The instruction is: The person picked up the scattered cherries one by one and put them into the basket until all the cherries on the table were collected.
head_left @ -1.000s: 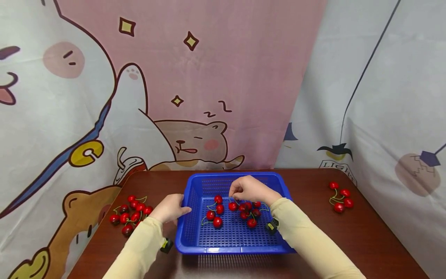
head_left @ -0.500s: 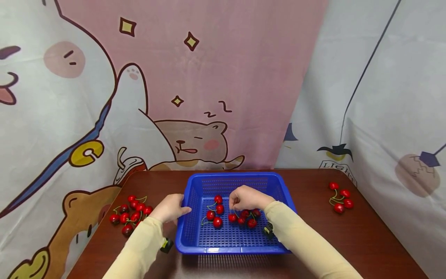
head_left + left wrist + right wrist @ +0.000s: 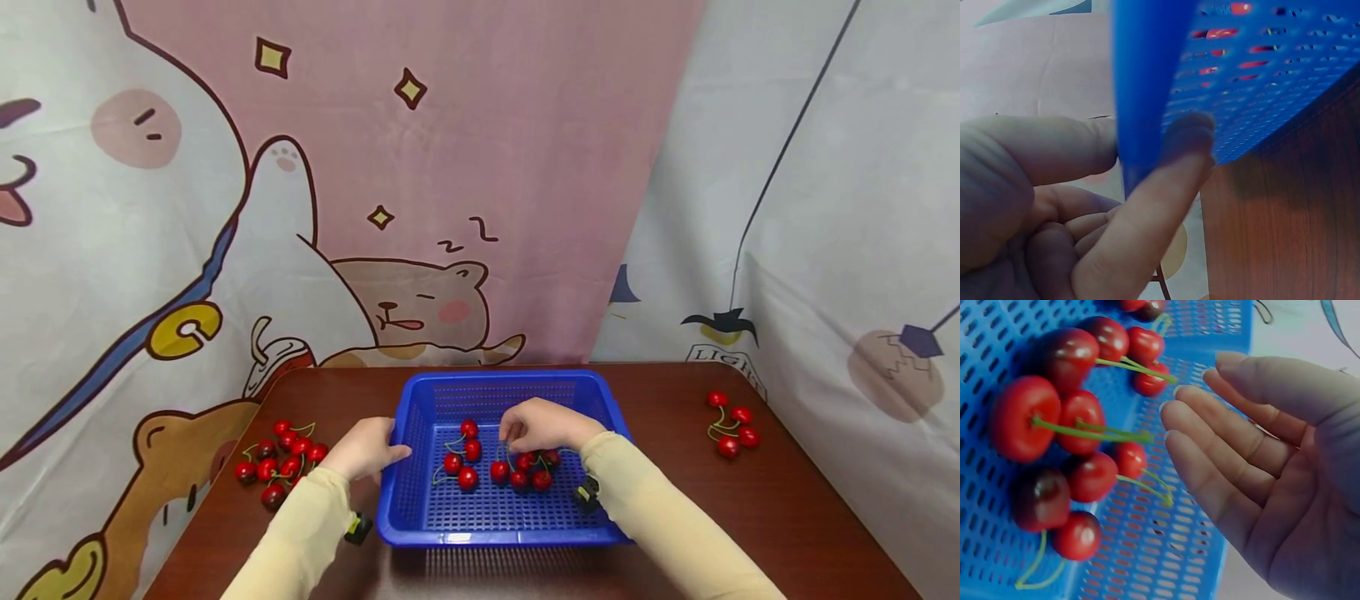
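Note:
A blue plastic basket (image 3: 504, 539) sits on the table with red cherries on its perforated floor. My left hand (image 3: 366, 448) pinches the basket's left rim (image 3: 1144, 81) between thumb and fingers. Inside the basket, my right hand (image 3: 546, 425) hovers over the right-hand cluster of cherries (image 3: 519, 480). Its fingers (image 3: 1200, 465) are loosely bent with nothing between them, and the green stems (image 3: 1094, 432) end just short of the fingertips. Left of that cluster lie several more stemmed cherries (image 3: 468, 477). The right hand hides part of the cluster in the head view.
A heap of cherries (image 3: 289, 468) lies on the brown table (image 3: 667, 400) left of the basket, partly behind the left forearm. Another small group of cherries (image 3: 748, 437) rests on the right side. A cartoon-printed curtain (image 3: 480, 167) hangs behind the table.
My right hand has lowered cherries onto the cluster in the basket, let them go, and shifted slightly right. The left hand stays on the rim.

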`<state>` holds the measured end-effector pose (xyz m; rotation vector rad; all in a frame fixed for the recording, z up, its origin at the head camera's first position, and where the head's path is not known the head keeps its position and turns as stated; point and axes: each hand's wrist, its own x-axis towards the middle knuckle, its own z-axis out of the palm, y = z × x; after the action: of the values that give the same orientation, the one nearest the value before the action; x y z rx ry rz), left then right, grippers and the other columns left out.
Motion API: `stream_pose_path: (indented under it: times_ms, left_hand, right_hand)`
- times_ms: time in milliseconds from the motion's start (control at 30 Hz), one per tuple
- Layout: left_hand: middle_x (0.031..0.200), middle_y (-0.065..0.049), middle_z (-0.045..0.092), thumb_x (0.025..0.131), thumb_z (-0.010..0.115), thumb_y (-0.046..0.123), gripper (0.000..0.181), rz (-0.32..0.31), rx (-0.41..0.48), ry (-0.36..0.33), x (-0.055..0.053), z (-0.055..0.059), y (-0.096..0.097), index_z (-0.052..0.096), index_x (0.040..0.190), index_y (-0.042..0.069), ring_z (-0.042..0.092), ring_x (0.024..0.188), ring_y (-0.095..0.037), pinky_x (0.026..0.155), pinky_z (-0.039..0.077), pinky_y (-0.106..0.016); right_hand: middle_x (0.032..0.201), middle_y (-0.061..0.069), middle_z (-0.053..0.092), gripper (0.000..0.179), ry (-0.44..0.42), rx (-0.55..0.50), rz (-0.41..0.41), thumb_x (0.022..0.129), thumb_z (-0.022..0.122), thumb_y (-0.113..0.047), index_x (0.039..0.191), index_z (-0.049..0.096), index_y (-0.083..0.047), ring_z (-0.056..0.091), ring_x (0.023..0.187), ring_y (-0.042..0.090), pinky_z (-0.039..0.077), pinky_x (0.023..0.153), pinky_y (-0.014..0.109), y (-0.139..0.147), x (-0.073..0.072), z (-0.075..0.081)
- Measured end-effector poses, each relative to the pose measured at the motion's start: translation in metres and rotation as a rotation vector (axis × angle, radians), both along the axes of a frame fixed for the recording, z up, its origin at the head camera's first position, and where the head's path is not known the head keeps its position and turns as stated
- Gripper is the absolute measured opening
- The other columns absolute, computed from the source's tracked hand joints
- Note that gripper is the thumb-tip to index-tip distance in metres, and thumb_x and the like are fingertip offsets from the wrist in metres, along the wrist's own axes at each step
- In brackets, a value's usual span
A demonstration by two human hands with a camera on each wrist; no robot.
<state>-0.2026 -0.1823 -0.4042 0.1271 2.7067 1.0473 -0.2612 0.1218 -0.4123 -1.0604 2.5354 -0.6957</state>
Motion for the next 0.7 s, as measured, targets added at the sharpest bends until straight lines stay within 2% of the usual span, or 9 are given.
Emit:
stream_pose_path:
  times_ms: [200, 400, 533, 700]
  left_hand:
    - [0.079, -0.012, 0.069, 0.09, 0.072, 0.008, 0.031, 0.004, 0.008, -0.008, 0.0, 0.0, 0.0, 0.062, 0.115, -0.007, 0.066, 0.055, -0.021, 0.05, 0.057, -0.037]
    - [0.076, -0.01, 0.068, 0.09, 0.073, 0.008, 0.028, 0.001, -0.008, 0.006, 0.0, 0.001, 0.0, 0.063, 0.111, -0.006, 0.064, 0.052, -0.02, 0.049, 0.057, -0.038]
    - [0.073, -0.009, 0.067, 0.089, 0.073, 0.008, 0.026, -0.007, -0.021, 0.024, -0.001, -0.001, 0.0, 0.063, 0.109, -0.006, 0.063, 0.05, -0.019, 0.048, 0.056, -0.04]
    - [0.076, -0.01, 0.068, 0.089, 0.073, 0.008, 0.029, -0.002, -0.006, 0.014, -0.002, -0.002, 0.0, 0.063, 0.112, -0.006, 0.064, 0.052, -0.019, 0.05, 0.057, -0.04]
  right_hand:
    - [0.088, -0.008, 0.068, 0.014, 0.041, -0.059, -0.019, 0.089, 0.072, -0.012, 0.103, 0.07, -0.013, 0.062, 0.079, 0.007, 0.055, 0.074, 0.028, 0.023, 0.001, 0.014]
    - [0.086, -0.01, 0.067, 0.014, 0.132, -0.119, -0.048, 0.09, 0.071, -0.011, 0.104, 0.07, -0.012, 0.062, 0.078, 0.005, 0.054, 0.074, 0.028, 0.053, 0.005, 0.036]
    - [0.089, -0.008, 0.068, 0.016, 0.151, -0.149, -0.109, 0.091, 0.071, -0.011, 0.107, 0.069, -0.011, 0.064, 0.082, 0.007, 0.055, 0.077, 0.031, 0.076, 0.008, 0.049]
    - [0.093, -0.006, 0.069, 0.019, 0.181, -0.186, -0.213, 0.092, 0.07, -0.013, 0.111, 0.068, -0.01, 0.066, 0.086, 0.011, 0.055, 0.075, 0.033, 0.112, 0.012, 0.06]
